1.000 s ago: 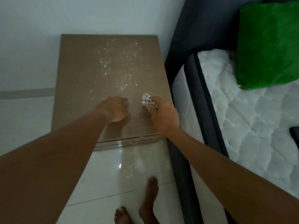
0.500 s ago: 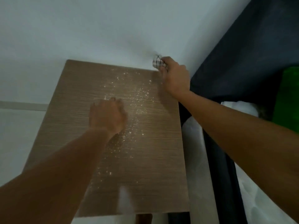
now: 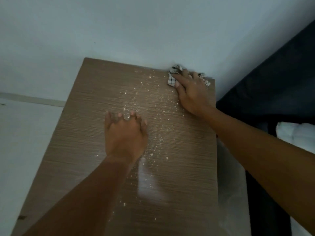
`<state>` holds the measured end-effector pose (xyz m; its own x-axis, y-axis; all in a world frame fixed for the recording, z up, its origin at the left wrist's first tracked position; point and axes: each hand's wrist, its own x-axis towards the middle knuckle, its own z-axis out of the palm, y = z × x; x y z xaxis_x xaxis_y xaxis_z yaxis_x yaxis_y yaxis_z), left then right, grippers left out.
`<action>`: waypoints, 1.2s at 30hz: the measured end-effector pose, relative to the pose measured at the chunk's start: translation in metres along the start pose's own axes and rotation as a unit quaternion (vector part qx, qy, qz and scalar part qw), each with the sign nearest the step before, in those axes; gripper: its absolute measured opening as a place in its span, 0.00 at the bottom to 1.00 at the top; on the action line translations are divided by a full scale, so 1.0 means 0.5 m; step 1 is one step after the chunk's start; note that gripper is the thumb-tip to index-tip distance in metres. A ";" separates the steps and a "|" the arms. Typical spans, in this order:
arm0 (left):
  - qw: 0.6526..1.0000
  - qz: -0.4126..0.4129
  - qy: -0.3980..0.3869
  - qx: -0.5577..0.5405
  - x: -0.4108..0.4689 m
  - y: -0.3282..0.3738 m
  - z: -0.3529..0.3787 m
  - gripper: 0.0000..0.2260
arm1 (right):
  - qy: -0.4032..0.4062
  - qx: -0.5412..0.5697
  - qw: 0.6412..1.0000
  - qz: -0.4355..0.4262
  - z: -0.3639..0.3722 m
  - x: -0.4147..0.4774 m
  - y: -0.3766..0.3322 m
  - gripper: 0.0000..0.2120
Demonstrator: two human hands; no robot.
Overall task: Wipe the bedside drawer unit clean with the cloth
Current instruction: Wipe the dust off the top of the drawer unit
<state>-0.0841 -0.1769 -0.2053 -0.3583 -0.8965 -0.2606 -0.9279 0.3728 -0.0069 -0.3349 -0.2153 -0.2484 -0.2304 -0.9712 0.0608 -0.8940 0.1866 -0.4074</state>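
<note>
The brown wood-grain top of the bedside drawer unit [image 3: 81, 133] fills the middle of the view, with white crumbs and powder [image 3: 153, 116] scattered down its centre. My right hand [image 3: 190, 92] presses a checked white cloth [image 3: 172, 79] flat onto the unit's far right corner, against the wall. The cloth shows on both sides of the fingers. My left hand [image 3: 124, 135] lies palm down on the middle of the top, fingers slightly spread, holding nothing.
A pale wall [image 3: 136, 28] runs behind the unit. A dark headboard [image 3: 272, 79] and the white mattress [image 3: 296, 135] stand close on the right. Pale floor tiles [image 3: 20, 142] lie to the left.
My right hand carried the cloth from the near edge to the far right corner and has now set it flat on the top. My left hand slid forward to the middle.
</note>
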 end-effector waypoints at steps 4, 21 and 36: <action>1.000 -0.002 0.007 -0.020 -0.005 0.007 -0.001 0.27 | -0.081 0.021 0.996 -0.019 -0.015 -0.039 0.007 0.20; 0.987 0.132 -0.017 -0.093 -0.228 -0.131 0.054 0.29 | -0.090 -0.039 0.993 -0.062 0.077 -0.603 -0.265 0.21; 0.982 0.121 -0.040 -0.143 -0.329 -0.181 0.099 0.34 | -0.058 -0.060 0.985 -0.151 0.084 -0.754 -0.304 0.22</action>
<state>0.0639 -0.0515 -0.2097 -0.5731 -0.7640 -0.2965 -0.8119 0.4801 0.3322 -0.0962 0.1161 -0.2480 0.0927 -0.9941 0.0561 -0.9555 -0.1046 -0.2759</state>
